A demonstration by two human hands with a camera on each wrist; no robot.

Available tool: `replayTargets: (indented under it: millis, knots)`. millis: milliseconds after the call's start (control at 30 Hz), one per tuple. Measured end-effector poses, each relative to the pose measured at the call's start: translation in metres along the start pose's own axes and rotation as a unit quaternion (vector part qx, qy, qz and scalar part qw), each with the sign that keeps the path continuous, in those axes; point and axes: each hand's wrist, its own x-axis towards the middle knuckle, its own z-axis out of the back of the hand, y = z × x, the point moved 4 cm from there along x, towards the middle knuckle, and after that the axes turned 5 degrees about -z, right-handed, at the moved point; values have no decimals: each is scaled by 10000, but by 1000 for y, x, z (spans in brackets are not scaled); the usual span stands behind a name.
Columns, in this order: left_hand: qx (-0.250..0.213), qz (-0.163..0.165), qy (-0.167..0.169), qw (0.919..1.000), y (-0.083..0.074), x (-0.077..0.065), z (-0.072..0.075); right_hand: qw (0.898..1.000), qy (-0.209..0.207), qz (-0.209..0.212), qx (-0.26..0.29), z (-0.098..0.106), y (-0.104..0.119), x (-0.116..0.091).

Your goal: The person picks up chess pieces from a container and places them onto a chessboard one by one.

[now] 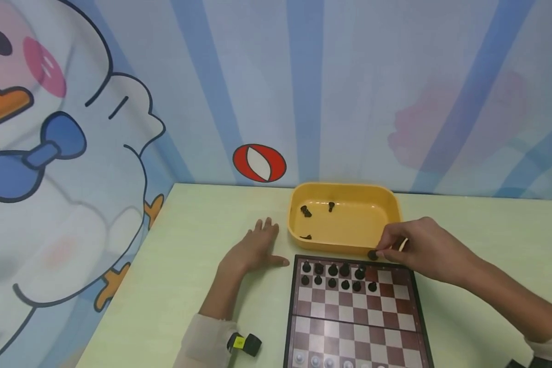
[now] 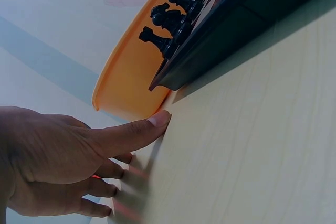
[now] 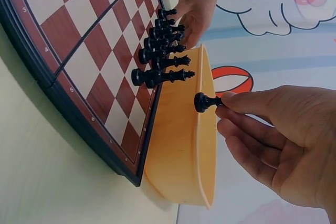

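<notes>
My right hand [image 1: 425, 250] pinches a small black chess piece [image 3: 206, 102] between thumb and forefinger. Its base points away from the fingertips, which cover its top, so I cannot tell its kind. In the head view the piece is by the tray's near rim, just beyond the chessboard's far edge. The brown-and-white chessboard [image 1: 346, 313] carries two rows of black pieces [image 1: 333, 270] at its far side, filled from the left. My left hand [image 1: 253, 250] rests on the table left of the board, fingers spread, holding nothing.
A yellow tray [image 1: 349, 225] stands behind the board, with several black pieces [image 1: 306, 211] lying in it. White pieces [image 1: 316, 361] stand along the board's near side. A wall with a cartoon bird [image 1: 73, 204] rises behind the pale table [image 1: 142, 301].
</notes>
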Motion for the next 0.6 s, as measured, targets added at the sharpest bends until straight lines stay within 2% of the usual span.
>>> replayTargets:
  millis: [600]
  knots:
    - [-18, 5, -24, 10000, -1, 0, 1, 9990, 448, 28, 30, -16, -8, 2]
